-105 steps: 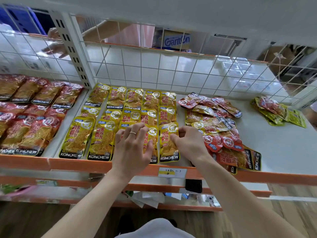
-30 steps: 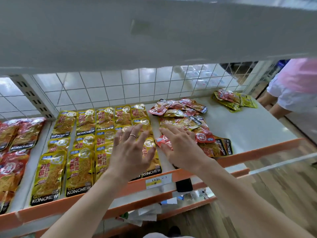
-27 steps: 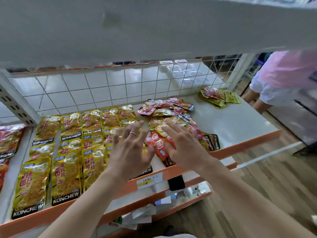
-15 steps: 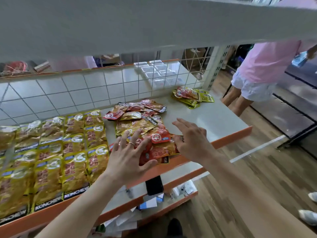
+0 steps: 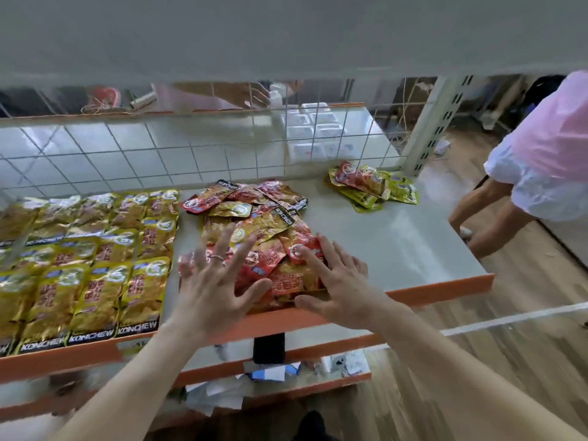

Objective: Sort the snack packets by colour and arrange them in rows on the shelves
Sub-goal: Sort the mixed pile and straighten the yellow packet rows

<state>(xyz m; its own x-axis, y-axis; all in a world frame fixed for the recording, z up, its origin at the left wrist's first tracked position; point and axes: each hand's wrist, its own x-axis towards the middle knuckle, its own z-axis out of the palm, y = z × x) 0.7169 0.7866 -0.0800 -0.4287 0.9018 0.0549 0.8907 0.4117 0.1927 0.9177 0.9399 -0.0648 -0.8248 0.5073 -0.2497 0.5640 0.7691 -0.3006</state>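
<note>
Left hand (image 5: 213, 286) and right hand (image 5: 342, 278), fingers spread, grasping nothing, flat on mixed packet pile (image 5: 254, 227), frame centre.

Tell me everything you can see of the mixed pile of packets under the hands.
The mixed pile is a loose heap of glossy foil-look snack packets, red and yellow jumbled together, overlapping at odd angles, some turned upside down. It lies on the white shelf, right of the neat yellow rows, its near end at the orange front edge. The left hand and right hand rest open, fingers spread, on its near end; neither grips a packet.
</note>
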